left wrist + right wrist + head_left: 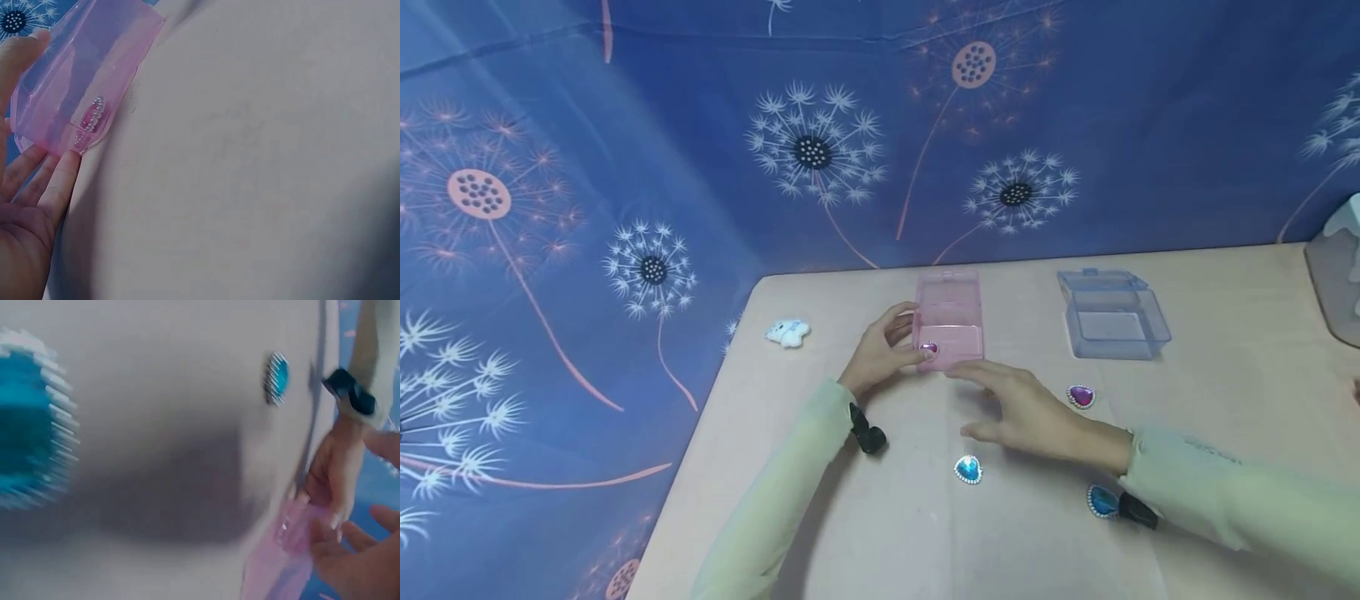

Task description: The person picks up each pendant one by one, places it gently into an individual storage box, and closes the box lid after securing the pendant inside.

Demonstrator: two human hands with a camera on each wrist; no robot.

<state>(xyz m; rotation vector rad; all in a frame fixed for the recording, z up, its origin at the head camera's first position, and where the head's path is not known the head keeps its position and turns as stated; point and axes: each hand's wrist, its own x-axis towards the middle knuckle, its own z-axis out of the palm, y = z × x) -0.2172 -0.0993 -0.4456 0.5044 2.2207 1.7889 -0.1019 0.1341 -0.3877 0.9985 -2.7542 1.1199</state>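
Tabletop setting, kind of room indeterminable: a pale table (1030, 537) stands against creased blue dandelion-print cloth (895, 108) along two sides.

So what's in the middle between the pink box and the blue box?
Just bare table. The head view shows nothing lying between the pink box and the blue box.

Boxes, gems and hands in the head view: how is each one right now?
Pink box: open, held
Blue box: open, lid back
Pink gem: inside pink box
Purple gem: on the table
Blue gems: both on the table
Left hand: holding the pink box
Right hand: open, holding nothing
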